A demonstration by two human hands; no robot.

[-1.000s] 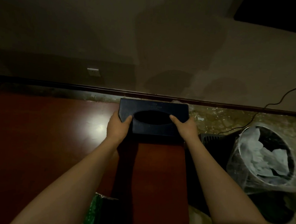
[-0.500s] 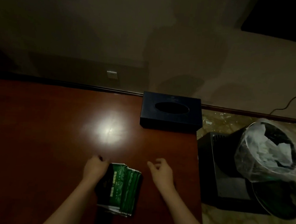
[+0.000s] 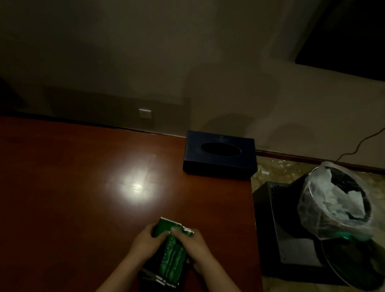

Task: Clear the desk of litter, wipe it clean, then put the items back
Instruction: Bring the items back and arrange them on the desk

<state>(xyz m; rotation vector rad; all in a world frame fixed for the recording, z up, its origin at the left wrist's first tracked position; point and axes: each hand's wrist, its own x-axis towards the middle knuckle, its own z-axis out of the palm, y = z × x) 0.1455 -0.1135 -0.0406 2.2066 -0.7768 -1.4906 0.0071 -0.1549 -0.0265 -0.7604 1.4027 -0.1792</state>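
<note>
Stack of green packets [image 3: 172, 256] lies on the worktop [image 3: 70, 183] near its front edge, right of centre. Left hand [image 3: 146, 239] grips the stack's left side, fingers curled round it; right hand [image 3: 193, 244] grips the right side, thumb over the top. Packets partly fanned; lighting dim, print unreadable. Dark tissue box [image 3: 220, 154] sits at the worktop's back right corner, well apart from the hands, oval slot facing up. Bright light reflection on the wood between box and stack. Off the worktop to the right, on the floor: bin with clear liner [image 3: 335, 201] holding crumpled white paper, resting on a black box-like unit [image 3: 290, 230].
</note>
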